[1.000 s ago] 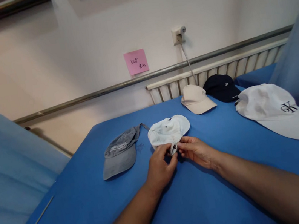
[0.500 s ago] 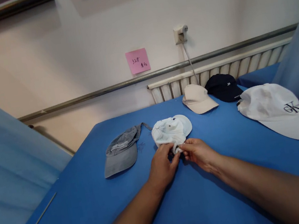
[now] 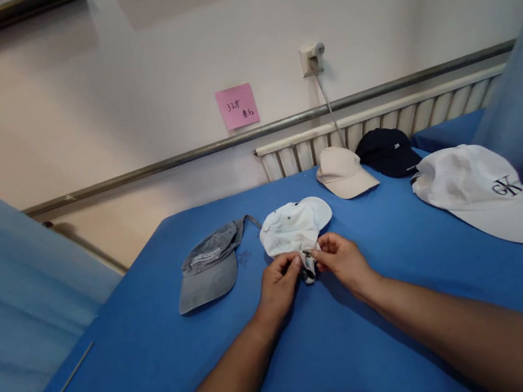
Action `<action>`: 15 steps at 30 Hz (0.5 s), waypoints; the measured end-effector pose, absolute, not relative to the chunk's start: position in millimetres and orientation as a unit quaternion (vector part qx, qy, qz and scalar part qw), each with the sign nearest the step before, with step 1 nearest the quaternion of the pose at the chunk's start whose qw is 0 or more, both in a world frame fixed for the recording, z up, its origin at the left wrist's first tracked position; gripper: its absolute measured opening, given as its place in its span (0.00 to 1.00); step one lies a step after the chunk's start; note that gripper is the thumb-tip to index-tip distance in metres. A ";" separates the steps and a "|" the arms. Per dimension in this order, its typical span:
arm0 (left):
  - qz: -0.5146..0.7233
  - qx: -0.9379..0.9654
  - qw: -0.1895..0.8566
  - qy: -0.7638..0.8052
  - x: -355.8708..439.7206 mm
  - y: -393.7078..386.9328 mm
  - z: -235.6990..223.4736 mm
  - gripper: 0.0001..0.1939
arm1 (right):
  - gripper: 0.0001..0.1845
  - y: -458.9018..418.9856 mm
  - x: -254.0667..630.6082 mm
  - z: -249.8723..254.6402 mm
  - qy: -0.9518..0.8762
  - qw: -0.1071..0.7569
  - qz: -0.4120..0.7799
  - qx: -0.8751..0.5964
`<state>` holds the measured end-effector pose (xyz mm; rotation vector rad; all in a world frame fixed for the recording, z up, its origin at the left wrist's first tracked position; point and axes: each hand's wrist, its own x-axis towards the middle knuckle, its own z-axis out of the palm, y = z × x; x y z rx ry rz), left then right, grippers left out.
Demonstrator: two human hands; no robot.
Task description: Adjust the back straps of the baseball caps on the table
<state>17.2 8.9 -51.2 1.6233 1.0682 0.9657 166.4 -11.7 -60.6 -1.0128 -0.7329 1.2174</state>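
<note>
A small white cap (image 3: 291, 226) lies crumpled in the middle of the blue table (image 3: 319, 360), its brim pointing away from me. My left hand (image 3: 276, 285) pinches the cap's near edge at the left. My right hand (image 3: 343, 261) pinches the same edge at the right. Between my fingertips hangs the cap's back strap with a small buckle (image 3: 308, 267).
A grey cap (image 3: 208, 268) lies left of the white one. A beige cap (image 3: 344, 173), a dark navy cap (image 3: 387, 152) and a large white cap with a dark logo (image 3: 486, 193) sit at the right. Behind are a radiator (image 3: 379, 121), a wall socket (image 3: 311, 58) and a pink note (image 3: 237, 106).
Both hands have drawn the cap's back edge together and slightly up; the strap now hangs down between the fingertips. The cap has bunched up more.
</note>
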 end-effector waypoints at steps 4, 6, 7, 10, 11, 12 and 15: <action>0.390 0.613 0.532 0.435 18.5 9.1 -50.4 0.14 | 0.18 -11.2 165.7 -64.0 -0.346 0.646 0.512 -0.449; 0.388 0.595 0.546 0.444 18.5 8.5 -49.3 0.14 | 0.18 -11.3 165.3 -66.2 -0.355 0.649 0.504 -0.446; 0.387 0.590 0.548 0.449 18.5 8.1 -48.7 0.14 | 0.17 -11.5 165.1 -67.0 -0.361 0.650 0.499 -0.445; 0.384 0.580 0.558 0.453 18.8 6.7 -47.2 0.13 | 0.16 -12.7 164.8 -67.8 -0.384 0.651 0.479 -0.447; 0.381 0.577 0.563 0.452 19.0 6.2 -46.9 0.13 | 0.15 -13.2 164.9 -67.4 -0.390 0.649 0.475 -0.450; 0.380 0.574 0.568 0.451 19.2 5.9 -46.8 0.13 | 0.15 -13.7 165.1 -67.0 -0.394 0.645 0.474 -0.453; 0.384 0.569 0.565 0.458 19.6 5.5 -47.7 0.12 | 0.16 -15.1 165.7 -66.3 -0.402 0.622 0.491 -0.459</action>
